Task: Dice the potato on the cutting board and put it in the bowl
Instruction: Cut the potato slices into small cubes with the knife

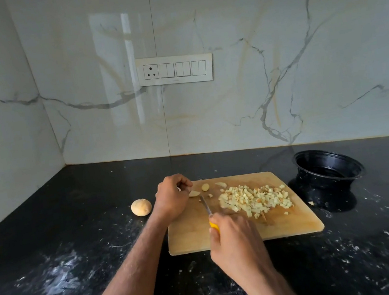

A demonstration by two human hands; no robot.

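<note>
Nearly done dicing: right hand (234, 237) gripping knife (207, 207), left hand (172, 197) pinching last potato piece (194, 193) on cutting board (246, 233) beside diced pile (256, 198); next, probably chopping it, then moving all to bowl (327, 167).

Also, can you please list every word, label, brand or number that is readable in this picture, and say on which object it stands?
None can be read.
White switch plate on the marble wall: a faint mark under the switches, too small to read.
Black round plastic bowl, wooden cutting board, yellow-handled knife: no text visible.
</note>
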